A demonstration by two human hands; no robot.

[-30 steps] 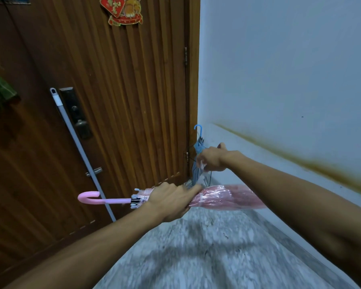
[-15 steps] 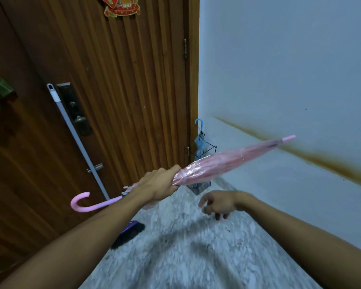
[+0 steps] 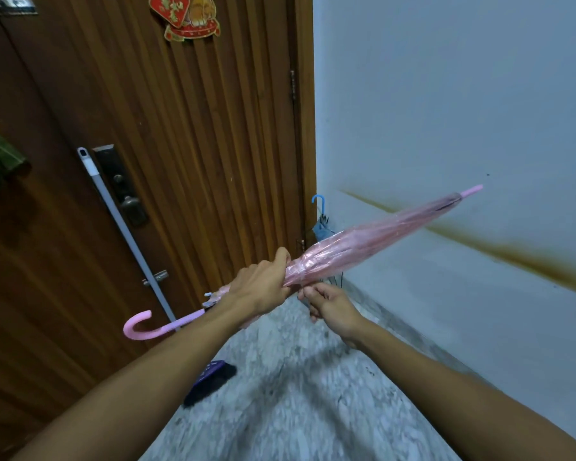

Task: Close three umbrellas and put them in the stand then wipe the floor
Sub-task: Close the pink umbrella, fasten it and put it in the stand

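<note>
While the head view is showing a blue umbrella (image 3: 320, 218) already standing in the wire stand (image 3: 336, 280) in the corner by the door (image 3: 187, 154), the pink umbrella (image 3: 363, 245) is folded but still out of it, so stowing it, any third umbrella and the floor (image 3: 300, 410) wiping are seemingly left. The left hand (image 3: 262, 285) is wrapping around its gathered canopy, holding it slanted with the tip raised towards the wall (image 3: 446, 94), hook handle low; the right hand (image 3: 328, 305) is curling just beneath, apparently pinching loose canopy. Transparent pink plastic is looking crinkled and slightly loose.
</note>
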